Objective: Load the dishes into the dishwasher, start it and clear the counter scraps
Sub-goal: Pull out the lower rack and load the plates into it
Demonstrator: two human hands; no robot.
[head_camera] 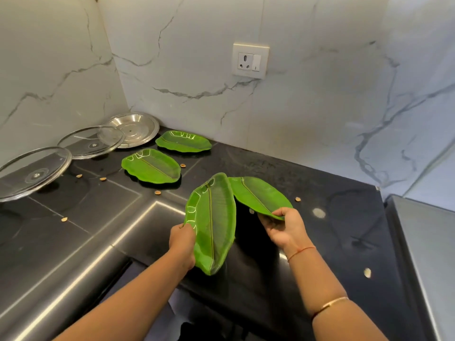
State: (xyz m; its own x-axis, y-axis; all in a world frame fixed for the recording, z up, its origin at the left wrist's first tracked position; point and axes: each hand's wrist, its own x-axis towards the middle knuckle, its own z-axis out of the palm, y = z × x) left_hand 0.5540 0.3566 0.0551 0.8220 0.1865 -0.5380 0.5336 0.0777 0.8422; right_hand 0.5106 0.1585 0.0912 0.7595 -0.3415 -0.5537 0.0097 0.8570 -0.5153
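Head view: at centre frame the left hand [183, 244] grips a tilted leaf plate [213, 217] by its edge. The right hand [283, 228], palm up, pinches a second leaf plate [257, 194] with its fingers [268, 223].

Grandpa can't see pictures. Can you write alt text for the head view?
The left hand grips one green leaf plate, the right hand pinches a second plate, above a black counter. Two more leaf plates, two glass lids, a steel plate and scraps lie there.

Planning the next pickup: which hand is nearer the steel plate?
Left. The left hand, gripping a leaf plate, is front-right of the steel plate; the right hand, pinching another, is farther right.
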